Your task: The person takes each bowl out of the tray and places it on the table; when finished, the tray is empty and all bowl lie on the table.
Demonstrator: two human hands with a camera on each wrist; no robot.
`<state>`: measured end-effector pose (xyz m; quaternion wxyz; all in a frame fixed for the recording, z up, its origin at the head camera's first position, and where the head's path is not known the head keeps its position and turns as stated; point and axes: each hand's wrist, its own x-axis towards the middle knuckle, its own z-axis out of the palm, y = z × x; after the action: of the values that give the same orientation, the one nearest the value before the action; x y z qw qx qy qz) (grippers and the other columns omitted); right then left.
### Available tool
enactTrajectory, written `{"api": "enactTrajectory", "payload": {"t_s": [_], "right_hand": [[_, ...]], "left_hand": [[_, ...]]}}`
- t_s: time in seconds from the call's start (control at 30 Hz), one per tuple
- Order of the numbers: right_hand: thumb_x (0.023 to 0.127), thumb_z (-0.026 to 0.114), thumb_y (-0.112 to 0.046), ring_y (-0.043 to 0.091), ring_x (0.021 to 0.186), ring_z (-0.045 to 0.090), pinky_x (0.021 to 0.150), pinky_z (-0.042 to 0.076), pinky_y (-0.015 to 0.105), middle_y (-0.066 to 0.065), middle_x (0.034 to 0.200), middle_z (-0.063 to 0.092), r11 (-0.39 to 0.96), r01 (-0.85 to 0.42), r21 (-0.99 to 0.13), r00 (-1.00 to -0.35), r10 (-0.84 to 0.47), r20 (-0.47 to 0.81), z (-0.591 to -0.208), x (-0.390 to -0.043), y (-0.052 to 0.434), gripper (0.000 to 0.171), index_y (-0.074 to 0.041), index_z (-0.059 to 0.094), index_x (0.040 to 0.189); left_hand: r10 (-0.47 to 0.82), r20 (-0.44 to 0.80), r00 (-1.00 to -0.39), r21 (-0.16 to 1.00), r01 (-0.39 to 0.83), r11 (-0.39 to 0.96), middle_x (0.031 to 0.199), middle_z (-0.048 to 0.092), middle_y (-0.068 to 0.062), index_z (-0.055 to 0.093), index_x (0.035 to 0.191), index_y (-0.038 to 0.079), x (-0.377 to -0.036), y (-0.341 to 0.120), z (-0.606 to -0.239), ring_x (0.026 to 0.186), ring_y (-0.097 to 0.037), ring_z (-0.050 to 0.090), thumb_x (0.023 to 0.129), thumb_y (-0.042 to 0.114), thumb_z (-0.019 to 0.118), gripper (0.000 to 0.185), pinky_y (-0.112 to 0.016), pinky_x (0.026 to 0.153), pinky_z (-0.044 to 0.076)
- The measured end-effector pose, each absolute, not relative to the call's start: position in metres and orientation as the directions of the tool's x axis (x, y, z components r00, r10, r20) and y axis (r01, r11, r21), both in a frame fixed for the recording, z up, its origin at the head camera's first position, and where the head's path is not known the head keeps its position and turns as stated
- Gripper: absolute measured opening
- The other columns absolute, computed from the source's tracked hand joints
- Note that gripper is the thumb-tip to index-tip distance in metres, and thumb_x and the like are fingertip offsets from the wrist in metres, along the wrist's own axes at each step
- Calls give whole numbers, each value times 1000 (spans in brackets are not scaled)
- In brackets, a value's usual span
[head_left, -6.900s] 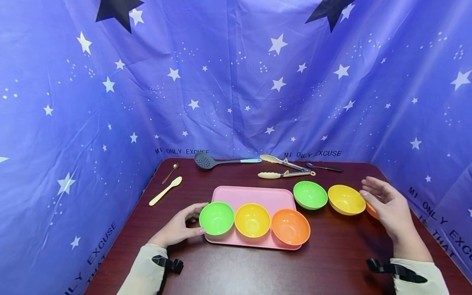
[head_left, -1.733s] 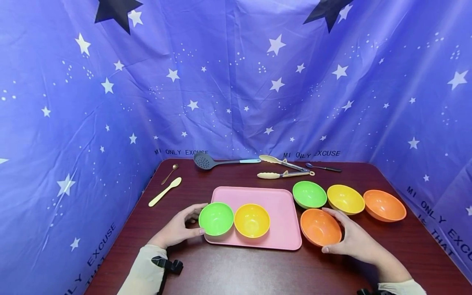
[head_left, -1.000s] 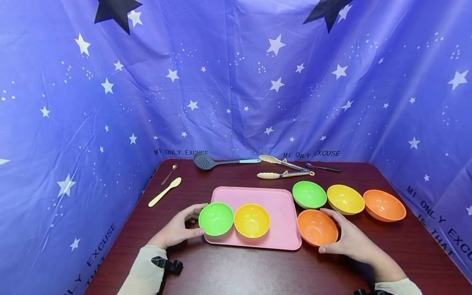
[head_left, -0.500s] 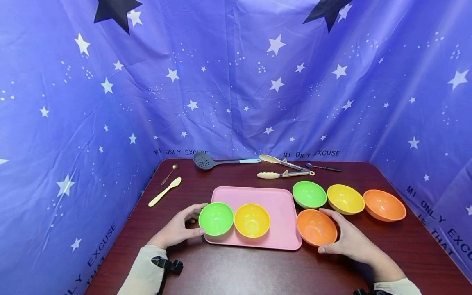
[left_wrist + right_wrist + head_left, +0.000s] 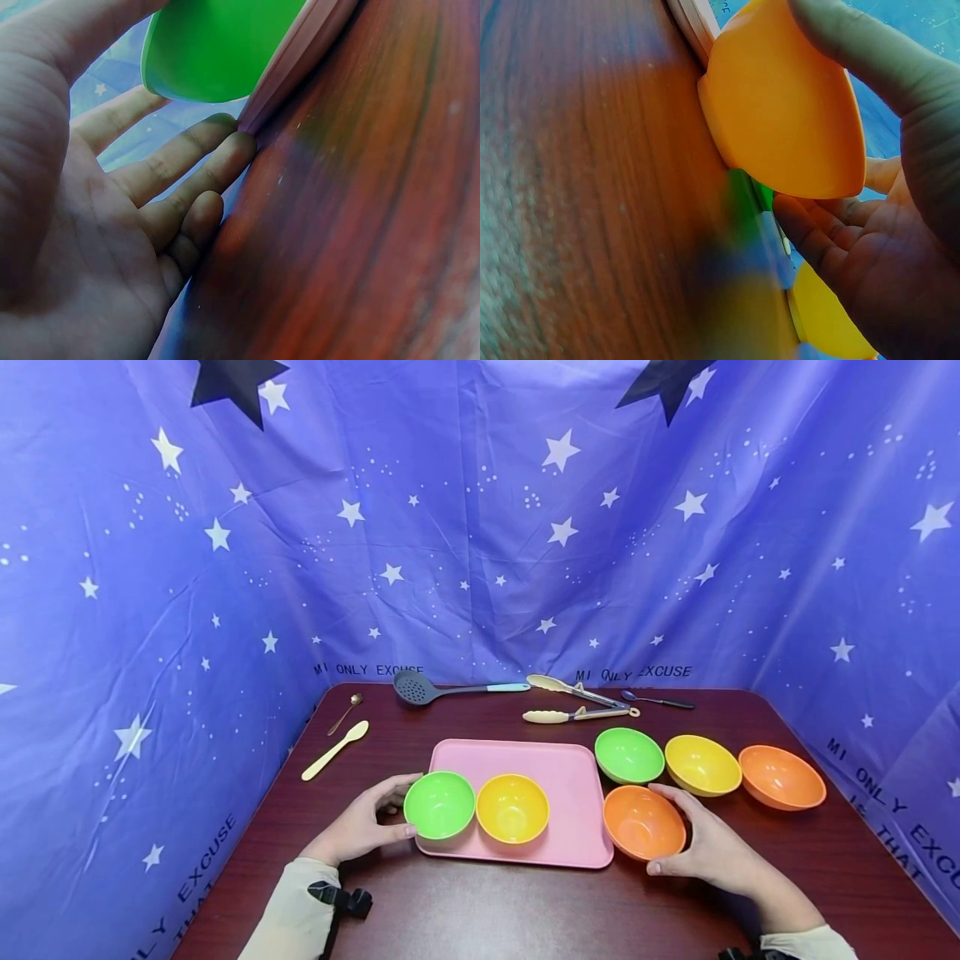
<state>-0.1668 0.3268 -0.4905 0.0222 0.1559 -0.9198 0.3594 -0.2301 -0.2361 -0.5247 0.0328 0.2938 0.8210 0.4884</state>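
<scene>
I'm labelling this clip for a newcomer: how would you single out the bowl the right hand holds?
Start at the pink tray. Just off its right edge, on the table, sits an orange bowl cupped by the right hand. The other orange bowl stands untouched, far right.

Two green bowls (image 5: 439,803), two yellow bowls (image 5: 512,807) and two orange bowls (image 5: 643,822) surround a pink tray (image 5: 570,777) on the dark red-brown desk (image 5: 495,910); the backdrop (image 5: 480,527) is blue with white stars.
</scene>
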Motion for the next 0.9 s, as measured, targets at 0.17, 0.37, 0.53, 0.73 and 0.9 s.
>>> {"api": "enactTrajectory", "payload": {"t_s": [0.17,0.37,0.53,0.73,0.9], "right_hand": [[67,100,-40,36,132,50,98,39,16,17,153,48,679,-304,-669,-948,-282,144,-484,-166,327,111,-11,41,157],[71,100,-30,31,125,58,98,42,11,18,145,53,624,-365,-691,-928,-306,213,-477,-170,327,108,-2,40,156],[72,99,-26,29,126,56,102,36,7,18,143,54,597,-419,-684,-906,-325,271,-465,-177,317,104,-1,42,155],[73,99,-28,39,130,53,105,33,8,20,144,53,566,-453,-688,-888,-352,296,-450,-185,291,100,-5,45,154],[71,99,-34,37,131,54,108,43,25,14,143,55,559,-467,-685,-879,-379,290,-446,-192,267,101,-8,47,153]], "left_hand": [[517,232,-824,826,448,343,136,65,4,49,155,25,-230,-236,-524,112,-20,66,89,26,87,76,-34,91,52],[507,224,-832,833,434,343,135,65,3,49,155,24,-230,-237,-525,112,-21,65,89,24,87,76,-35,92,52],[505,222,-834,837,429,341,134,65,2,50,154,23,-230,-237,-525,112,-24,65,89,23,87,75,-37,92,52],[504,230,-832,833,436,341,133,66,3,50,154,21,-229,-237,-525,111,-24,65,89,22,87,75,-37,92,52],[505,233,-831,829,441,344,133,66,2,50,154,21,-228,-236,-523,111,-24,65,89,22,87,75,-37,91,53]]}}
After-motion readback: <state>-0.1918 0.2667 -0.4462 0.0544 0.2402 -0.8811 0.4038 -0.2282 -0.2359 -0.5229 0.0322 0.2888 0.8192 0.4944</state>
